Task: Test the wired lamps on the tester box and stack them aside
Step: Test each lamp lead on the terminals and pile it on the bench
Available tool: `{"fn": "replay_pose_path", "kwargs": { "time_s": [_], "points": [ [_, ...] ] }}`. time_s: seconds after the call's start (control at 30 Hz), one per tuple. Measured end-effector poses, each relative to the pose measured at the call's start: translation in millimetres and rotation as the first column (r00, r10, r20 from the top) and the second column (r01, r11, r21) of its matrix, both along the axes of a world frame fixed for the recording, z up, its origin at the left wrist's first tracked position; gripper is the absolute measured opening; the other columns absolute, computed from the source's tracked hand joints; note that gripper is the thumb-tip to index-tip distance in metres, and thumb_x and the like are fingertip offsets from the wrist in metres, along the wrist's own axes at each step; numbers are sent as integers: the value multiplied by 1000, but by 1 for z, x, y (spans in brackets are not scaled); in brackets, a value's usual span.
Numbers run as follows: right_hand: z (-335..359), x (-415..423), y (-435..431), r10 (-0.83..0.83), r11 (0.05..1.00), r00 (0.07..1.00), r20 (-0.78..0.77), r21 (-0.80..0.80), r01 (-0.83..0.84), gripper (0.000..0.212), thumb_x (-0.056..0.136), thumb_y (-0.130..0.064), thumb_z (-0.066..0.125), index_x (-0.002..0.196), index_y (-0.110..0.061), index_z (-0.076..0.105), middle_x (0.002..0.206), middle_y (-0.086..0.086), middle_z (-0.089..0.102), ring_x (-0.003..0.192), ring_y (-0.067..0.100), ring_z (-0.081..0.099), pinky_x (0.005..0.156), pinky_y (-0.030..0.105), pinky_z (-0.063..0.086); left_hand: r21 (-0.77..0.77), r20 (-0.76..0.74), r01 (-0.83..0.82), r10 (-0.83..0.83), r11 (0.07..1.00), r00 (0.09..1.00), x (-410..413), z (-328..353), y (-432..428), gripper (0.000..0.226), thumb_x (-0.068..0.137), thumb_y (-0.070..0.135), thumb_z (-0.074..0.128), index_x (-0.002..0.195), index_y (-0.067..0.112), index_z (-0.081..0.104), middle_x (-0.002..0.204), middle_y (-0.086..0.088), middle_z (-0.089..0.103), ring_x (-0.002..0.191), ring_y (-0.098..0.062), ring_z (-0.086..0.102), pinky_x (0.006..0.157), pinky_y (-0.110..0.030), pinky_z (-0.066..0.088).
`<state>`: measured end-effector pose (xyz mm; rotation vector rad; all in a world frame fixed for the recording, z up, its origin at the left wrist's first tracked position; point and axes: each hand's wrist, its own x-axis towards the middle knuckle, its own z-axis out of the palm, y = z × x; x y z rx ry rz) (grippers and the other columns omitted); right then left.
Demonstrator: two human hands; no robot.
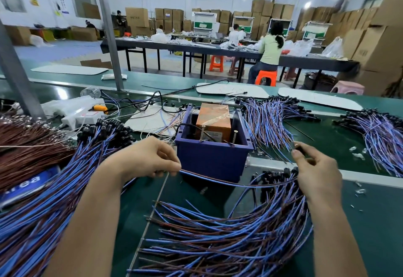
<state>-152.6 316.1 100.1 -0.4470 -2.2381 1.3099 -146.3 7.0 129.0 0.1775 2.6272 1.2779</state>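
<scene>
A blue tester box holding an orange block and two upright screws stands in the middle of the green bench. One wired lamp, a blue and brown wire pair, stretches in front of the box. My left hand pinches its wire ends left of the box. My right hand pinches its black lamp head to the right. Under my forearms lies a pile of wired lamps. A large stack of them spreads at the left.
More bundles of wired lamps fan out right of the box, with another bundle at the far right. Brown wires lie at the far left. White packets and black cables sit behind. A grey post rises at the back.
</scene>
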Motion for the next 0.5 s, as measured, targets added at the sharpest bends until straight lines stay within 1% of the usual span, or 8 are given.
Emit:
{"fn": "replay_pose_path", "kwargs": {
  "time_s": [0.07,0.17,0.23,0.27,0.33,0.37,0.43,0.5],
  "points": [
    [0,1,-4,10,994,998,56,104,-16,27,93,-25,59,120,-27,67,81,3,62,76,28,55,70,34,41,51,-11,5,-4,999,1000,1,2,0,9,83,9,70,75,12,73,63,-1,69,51,-7,54,49,-17,45],
    [2,2,-14,43,962,982,186,257,-91,41,93,-26,59,134,-28,55,120,15,54,88,28,52,77,33,40,103,-16,43,-42,994,999,3,5,8,8,84,5,69,78,9,73,65,-3,70,56,-8,62,54,-16,49],
    [7,6,-27,52,937,977,207,329,-119,52,92,-29,61,141,-26,47,134,11,43,97,24,50,81,31,38,124,-34,50,-46,991,998,5,6,15,8,83,2,69,79,8,73,65,-4,70,58,-8,64,56,-15,49],
    [10,9,-33,76,935,983,170,330,-129,53,91,-28,63,141,-25,47,134,8,44,101,23,51,84,31,39,144,-46,47,-41,988,998,5,7,18,7,82,2,70,79,7,73,66,-6,70,59,-9,65,57,-15,50],
    [18,13,-47,223,942,973,61,241,-231,43,88,-24,66,131,-24,58,117,1,60,95,18,61,86,27,45,208,-59,50,-39,977,998,7,9,23,6,80,0,72,79,6,74,72,-12,72,62,-11,68,59,-16,52],
    [21,15,-55,347,925,937,38,153,-349,34,88,-21,67,121,-23,65,101,-2,68,81,14,66,77,23,50,246,-59,55,-42,968,997,8,10,26,6,79,0,73,79,5,74,75,-15,72,63,-13,69,60,-16,53],
    [25,21,-74,595,804,803,43,-13,-595,18,86,-17,69,102,-25,71,77,-2,69,57,8,64,54,16,48,337,-53,61,-46,940,998,9,12,30,7,77,-2,73,78,5,73,79,-19,72,66,-16,71,61,-18,55],
    [22,24,-89,706,707,707,41,-3,-707,12,84,-17,70,88,-28,72,68,-5,68,54,5,59,51,16,45,442,-35,52,-40,895,999,9,13,33,10,76,-2,72,76,7,73,76,-20,72,67,-18,71,60,-20,55]
  ]
}}
